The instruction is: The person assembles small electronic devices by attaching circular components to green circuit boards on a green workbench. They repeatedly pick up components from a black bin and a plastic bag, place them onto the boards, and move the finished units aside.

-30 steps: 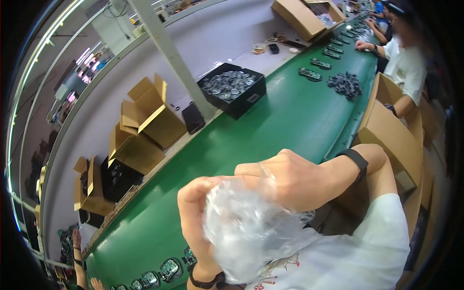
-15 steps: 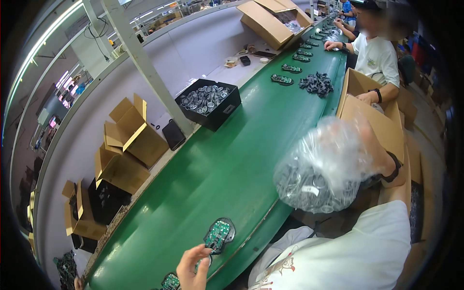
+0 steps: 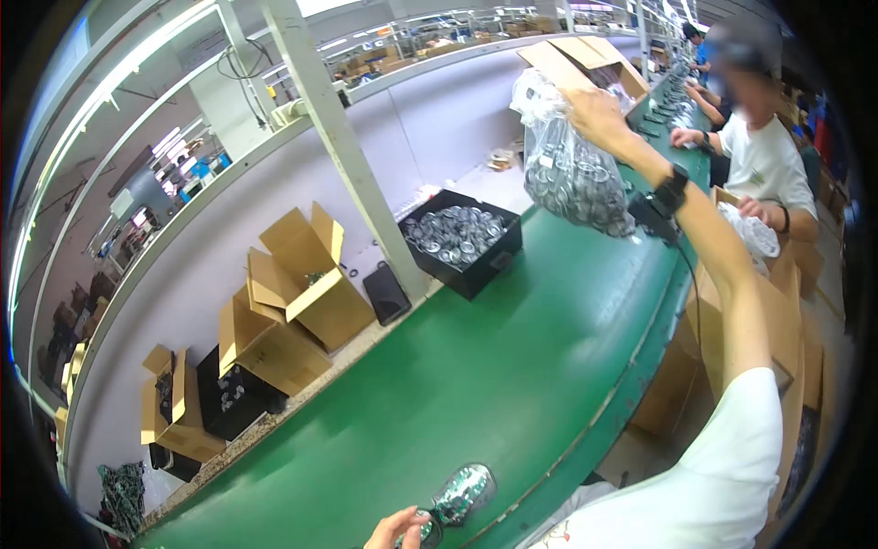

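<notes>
My right hand (image 3: 596,117) is closed on the gathered neck of a clear plastic bag (image 3: 569,183), full of dark round-rimmed parts. It hangs raised over the far part of the green conveyor belt (image 3: 384,393), beyond a black bin (image 3: 494,265) of similar round parts. At the lower edge, the fingers of my left hand (image 3: 395,529) are bent round a small dark-rimmed part (image 3: 424,527); the rest of that hand is cut off. Right beside it on the belt lies a green circuit board in a black housing (image 3: 465,494).
An open cardboard box (image 3: 585,69) stands at the far end. Several more cartons (image 3: 315,293) and a black phone-like slab (image 3: 387,291) line the left ledge. A co-worker (image 3: 764,165) sits at right, a hand on a white bag (image 3: 752,233). Several boards lie further along the belt.
My right hand has lifted the bag from the belt's near right edge, forward and left to above the far belt. The view has shifted; my left hand stays near the circuit board.
</notes>
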Action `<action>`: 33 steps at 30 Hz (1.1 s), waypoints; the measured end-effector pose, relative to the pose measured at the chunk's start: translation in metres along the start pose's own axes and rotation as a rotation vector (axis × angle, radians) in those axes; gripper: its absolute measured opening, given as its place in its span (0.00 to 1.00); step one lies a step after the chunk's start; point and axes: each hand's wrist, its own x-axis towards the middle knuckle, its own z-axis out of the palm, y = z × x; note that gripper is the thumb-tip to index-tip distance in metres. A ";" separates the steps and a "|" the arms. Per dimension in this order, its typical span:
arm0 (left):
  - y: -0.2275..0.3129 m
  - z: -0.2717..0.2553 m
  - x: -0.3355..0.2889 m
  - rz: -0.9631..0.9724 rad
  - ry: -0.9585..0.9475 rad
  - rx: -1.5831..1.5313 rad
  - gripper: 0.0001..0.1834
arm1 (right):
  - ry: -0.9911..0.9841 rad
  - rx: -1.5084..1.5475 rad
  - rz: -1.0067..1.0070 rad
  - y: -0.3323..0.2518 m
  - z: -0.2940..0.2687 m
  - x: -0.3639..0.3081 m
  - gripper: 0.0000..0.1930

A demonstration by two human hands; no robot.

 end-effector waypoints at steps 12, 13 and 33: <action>0.012 0.019 0.030 -0.213 0.212 -0.110 0.15 | -0.201 0.228 0.322 -0.048 0.254 0.047 0.13; 0.013 0.020 0.033 -0.236 0.230 -0.101 0.15 | -0.231 0.212 0.343 -0.064 0.267 0.041 0.13; -0.005 0.031 0.055 -0.223 0.189 -0.131 0.16 | -0.500 0.549 -0.506 -0.101 0.146 -0.116 0.36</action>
